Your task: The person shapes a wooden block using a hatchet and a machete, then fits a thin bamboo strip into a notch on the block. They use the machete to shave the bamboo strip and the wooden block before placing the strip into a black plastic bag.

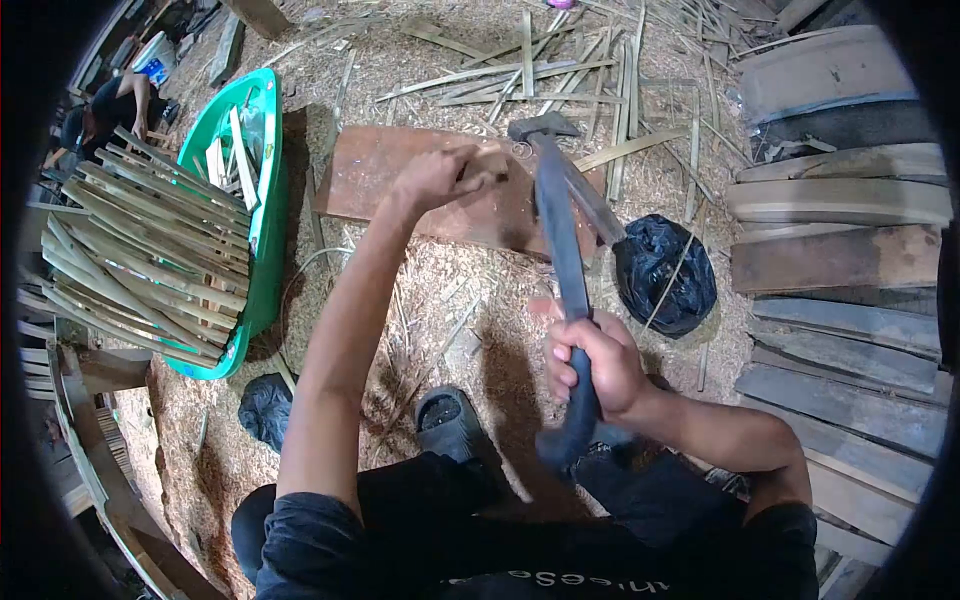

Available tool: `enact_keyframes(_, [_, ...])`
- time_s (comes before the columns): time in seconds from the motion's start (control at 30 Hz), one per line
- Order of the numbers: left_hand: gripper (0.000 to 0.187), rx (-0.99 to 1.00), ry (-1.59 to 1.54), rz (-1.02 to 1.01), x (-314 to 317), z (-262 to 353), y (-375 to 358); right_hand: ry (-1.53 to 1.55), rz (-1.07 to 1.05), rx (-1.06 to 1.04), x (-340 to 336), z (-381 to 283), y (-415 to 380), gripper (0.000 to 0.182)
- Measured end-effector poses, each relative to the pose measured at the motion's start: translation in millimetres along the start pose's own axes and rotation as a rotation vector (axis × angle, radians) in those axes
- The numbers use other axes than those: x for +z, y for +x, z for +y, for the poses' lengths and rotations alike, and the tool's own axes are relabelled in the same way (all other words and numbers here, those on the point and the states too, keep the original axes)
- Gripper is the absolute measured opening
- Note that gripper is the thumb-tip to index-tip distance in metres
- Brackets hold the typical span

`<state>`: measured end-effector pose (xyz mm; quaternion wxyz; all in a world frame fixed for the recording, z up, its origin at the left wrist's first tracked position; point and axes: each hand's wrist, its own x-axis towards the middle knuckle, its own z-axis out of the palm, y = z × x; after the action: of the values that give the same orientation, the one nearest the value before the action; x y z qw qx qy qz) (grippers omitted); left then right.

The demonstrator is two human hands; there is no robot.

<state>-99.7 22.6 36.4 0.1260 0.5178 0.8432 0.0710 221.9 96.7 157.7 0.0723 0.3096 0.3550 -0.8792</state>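
Note:
My right hand (595, 365) is closed around the black handle of a long machete (560, 215), its blade pointing up and away from me. Over a reddish-brown board (365, 170) on the ground, my left hand (435, 182) is closed, with a blurred tan shape at its fingers that I cannot make out. A hammer-like tool (545, 125) lies at the board's far right, its handle slanting down to the right, partly hidden behind the machete blade.
Curved wooden strips (150, 250) lie across a green tub (262, 230) at left. Black plastic bags (665, 275) sit on the shavings. Loose strips (530, 60) are scattered beyond the board. Planks (850, 260) line the right side. Another person's arm (140, 105) shows at upper left.

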Motion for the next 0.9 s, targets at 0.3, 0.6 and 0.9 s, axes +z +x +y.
enact_keyframes(0.3, [0.066, -0.051, 0.097, 0.140, 0, -5, 12, -1.041, 0.387, -0.890, -43, -11, 117, 0.048])
enact_keyframes(0.6, [0.050, -0.197, -0.012, 0.156, -4, -8, 9, -1.084, 0.542, -0.527, -29, 24, 183, 0.035])
enact_keyframes(0.9, [0.050, -0.220, -0.083, 0.103, -12, -6, 8, -1.000, 0.555, -0.581, -37, 21, 209, 0.039])
